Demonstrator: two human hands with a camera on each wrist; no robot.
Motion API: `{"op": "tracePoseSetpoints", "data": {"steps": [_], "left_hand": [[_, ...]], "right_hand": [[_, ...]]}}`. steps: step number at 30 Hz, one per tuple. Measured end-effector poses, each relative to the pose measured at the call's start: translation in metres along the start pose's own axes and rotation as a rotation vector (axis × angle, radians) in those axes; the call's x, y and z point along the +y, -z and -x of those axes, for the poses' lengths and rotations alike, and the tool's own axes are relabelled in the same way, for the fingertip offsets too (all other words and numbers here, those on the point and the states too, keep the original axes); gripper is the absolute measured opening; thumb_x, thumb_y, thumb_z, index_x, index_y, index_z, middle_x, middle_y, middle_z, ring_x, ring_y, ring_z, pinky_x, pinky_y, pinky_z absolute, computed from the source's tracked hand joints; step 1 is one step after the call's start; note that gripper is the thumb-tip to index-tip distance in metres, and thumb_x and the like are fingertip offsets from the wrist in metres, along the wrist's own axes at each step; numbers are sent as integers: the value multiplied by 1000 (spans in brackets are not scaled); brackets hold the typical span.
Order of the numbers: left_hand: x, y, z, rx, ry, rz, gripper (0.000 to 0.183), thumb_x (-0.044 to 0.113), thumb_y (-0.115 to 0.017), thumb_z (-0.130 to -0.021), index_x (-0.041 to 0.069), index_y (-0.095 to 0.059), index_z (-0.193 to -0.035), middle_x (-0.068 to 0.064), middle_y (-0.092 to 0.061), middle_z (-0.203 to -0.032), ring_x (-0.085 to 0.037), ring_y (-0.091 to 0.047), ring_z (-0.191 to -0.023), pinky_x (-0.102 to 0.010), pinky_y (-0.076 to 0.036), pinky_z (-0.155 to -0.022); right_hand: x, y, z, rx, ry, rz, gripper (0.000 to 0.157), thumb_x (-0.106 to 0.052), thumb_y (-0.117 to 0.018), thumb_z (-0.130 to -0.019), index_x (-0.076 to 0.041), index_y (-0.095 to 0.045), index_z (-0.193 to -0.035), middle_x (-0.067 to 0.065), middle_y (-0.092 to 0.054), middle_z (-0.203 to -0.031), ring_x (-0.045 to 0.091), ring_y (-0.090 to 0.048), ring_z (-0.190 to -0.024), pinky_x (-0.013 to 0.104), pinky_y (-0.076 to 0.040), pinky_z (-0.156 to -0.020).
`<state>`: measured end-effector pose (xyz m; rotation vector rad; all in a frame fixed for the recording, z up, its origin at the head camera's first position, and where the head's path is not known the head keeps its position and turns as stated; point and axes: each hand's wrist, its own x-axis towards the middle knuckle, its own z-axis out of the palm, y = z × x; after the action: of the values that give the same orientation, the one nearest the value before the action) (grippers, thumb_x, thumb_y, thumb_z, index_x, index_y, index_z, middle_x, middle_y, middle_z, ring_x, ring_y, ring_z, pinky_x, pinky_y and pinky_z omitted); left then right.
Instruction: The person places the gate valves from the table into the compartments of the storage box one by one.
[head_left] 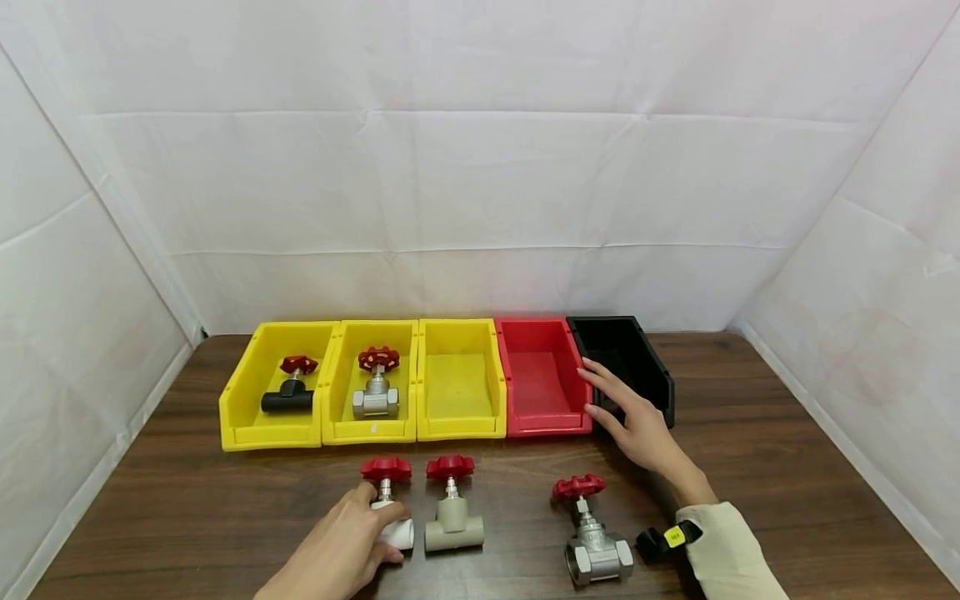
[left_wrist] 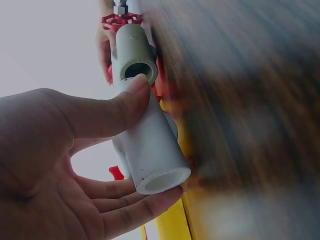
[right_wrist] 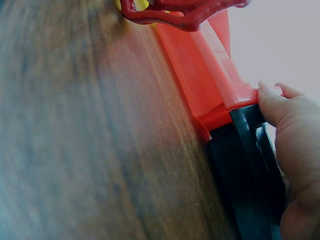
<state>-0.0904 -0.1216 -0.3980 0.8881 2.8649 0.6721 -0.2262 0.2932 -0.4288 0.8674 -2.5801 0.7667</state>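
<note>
My left hand (head_left: 351, 533) pinches a white plastic valve (head_left: 396, 533) with a red handwheel, thumb on one side of its pipe body and fingers on the other. The valve's open pipe end faces the left wrist camera. Just right of it stands a beige valve (head_left: 453, 527), also red-wheeled. With fingers fairly straight, my right hand (head_left: 636, 421) rests at the red bin (head_left: 546, 425), touching its right rim beside the black bin (head_left: 660, 379). In the right wrist view the thumb (right_wrist: 270, 102) lies at the corner of the red rim.
A large metal valve (head_left: 596, 554) stands at the front right, near the right sleeve. Left of the red bin are three yellow bins (head_left: 461, 429); the leftmost holds a black valve (head_left: 288, 398), the middle one a metal valve (head_left: 377, 398). White sheeting surrounds the table.
</note>
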Motion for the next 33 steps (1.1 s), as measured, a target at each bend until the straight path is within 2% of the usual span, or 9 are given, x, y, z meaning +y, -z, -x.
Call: {"op": "tracePoseSetpoints", "data": {"steps": [8,11,15,20,23,26,29,33], "left_hand": [[2,5,0,-28,37,4,28,22,-76,-81,11,-69,-106,-9,-52,-89,-18,-47,-73,-38,-47,-61],[5,9,0,-12,32,-1,28,23,-76,-82,11,-69,-106,-11,-54,-92,-19,-49,-75,-40,-48,-64],[11,15,-2,28,8,-25,27,23,-76,-82,12,-69,-106,-14,-55,-97,-21,-53,-79,-43,-50,-67],[17,20,-8,101,-32,-74,27,23,-77,-81,13,-69,-104,-13,-55,-95,-20,-52,-77,-42,-50,-67],[20,22,-13,176,-74,-99,27,22,-78,-79,14,-70,-103,-7,-52,-87,-15,-48,-71,-35,-48,-64],[22,24,-18,222,-93,-103,27,22,-80,-77,14,-70,-101,-2,-46,-81,-12,-43,-67,-29,-44,-61],[25,26,-24,254,-110,-113,27,22,-81,-76,14,-70,-99,1,-42,-77,-12,-40,-65,-27,-41,-60],[28,27,-32,266,-114,-122,26,22,-82,-75,14,-71,-98,0,-45,-78,-13,-42,-66,-27,-41,-60]], "right_hand": [[0,0,0,8,17,9,62,-13,-67,-90,-17,-42,-146,3,-33,-152,20,-38,-134,46,-42,-96],[0,0,0,5,11,8,62,-13,-67,-90,-18,-41,-146,2,-32,-152,19,-38,-134,47,-43,-95],[0,0,0,4,10,10,62,-13,-67,-90,-18,-41,-146,1,-32,-152,20,-39,-133,47,-44,-94],[-2,0,0,4,6,7,62,-14,-67,-90,-18,-41,-146,1,-32,-152,20,-39,-133,47,-43,-94],[-1,1,0,-5,-12,-1,62,-14,-67,-90,-20,-41,-146,-1,-31,-153,19,-38,-134,47,-42,-96],[0,1,0,-13,-21,-6,62,-15,-67,-91,-21,-40,-147,-2,-30,-153,17,-37,-134,46,-42,-96],[-1,1,0,-9,-13,-2,62,-15,-67,-91,-20,-40,-147,-1,-31,-153,18,-38,-133,46,-43,-95],[-1,0,0,-1,-2,8,61,-14,-66,-91,-18,-41,-146,1,-32,-153,19,-39,-133,47,-44,-94]]}}
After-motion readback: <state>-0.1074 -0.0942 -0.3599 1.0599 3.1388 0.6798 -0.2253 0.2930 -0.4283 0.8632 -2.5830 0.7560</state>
